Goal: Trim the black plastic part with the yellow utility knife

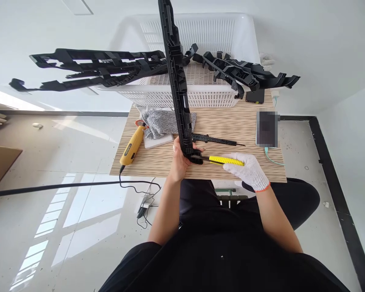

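Observation:
My bare left hand grips the near end of a long black plastic part that stands up and away from me over the small wooden table. In a white glove, my right hand is closed on a yellow utility knife. The knife's tip touches the lower end of the black part, next to my left fingers.
A white plastic basket stands at the table's far side with several long black plastic parts lying across it. On the table lie a yellow corded tool, a grey glove, a thin black tool and a phone.

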### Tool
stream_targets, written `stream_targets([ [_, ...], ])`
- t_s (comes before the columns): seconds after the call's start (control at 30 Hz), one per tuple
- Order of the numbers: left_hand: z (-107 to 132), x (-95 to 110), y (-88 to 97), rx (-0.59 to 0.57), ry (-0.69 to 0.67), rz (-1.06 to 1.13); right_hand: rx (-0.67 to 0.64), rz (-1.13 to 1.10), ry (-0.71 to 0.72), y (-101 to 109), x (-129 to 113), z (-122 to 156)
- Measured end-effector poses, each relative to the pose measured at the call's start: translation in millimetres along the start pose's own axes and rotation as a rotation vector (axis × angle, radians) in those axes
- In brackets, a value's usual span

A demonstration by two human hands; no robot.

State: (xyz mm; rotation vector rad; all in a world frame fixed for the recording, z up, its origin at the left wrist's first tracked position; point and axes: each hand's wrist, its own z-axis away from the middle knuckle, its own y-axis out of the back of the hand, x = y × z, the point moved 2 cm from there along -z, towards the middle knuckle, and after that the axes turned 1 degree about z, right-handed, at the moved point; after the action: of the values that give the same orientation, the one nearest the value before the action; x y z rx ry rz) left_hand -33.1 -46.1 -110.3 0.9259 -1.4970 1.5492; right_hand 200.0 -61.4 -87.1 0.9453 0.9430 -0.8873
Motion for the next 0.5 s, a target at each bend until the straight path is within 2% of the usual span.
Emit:
stream_targets([
  [0.07,-0.4,-0.1,0.2,-0.005,0.0,0.005,-0.029,0.029,0.004,-0.6,-0.2,0.3],
  [0.17,-1.3,-1.4,1.2,-0.001,0.011,0.018,0.034,0.022,0.023,0.8,-1.1,0.7],
  [0.27,-2.2,-2.1,1.4,0.011,0.01,0.021,-0.027,0.062,0.019,0.0,-0.9,0.1],
  [0.4,-2.6,-1.4,0.0,0.022,0.005,0.012,0.053,0.017,0.054,2.6,-1.2,-1.2],
  [0.5,-2.3,-1.1,-0.1,0.008,0.004,0.008,-0.035,0.064,0.047,1.0,-2.2,-1.9],
])
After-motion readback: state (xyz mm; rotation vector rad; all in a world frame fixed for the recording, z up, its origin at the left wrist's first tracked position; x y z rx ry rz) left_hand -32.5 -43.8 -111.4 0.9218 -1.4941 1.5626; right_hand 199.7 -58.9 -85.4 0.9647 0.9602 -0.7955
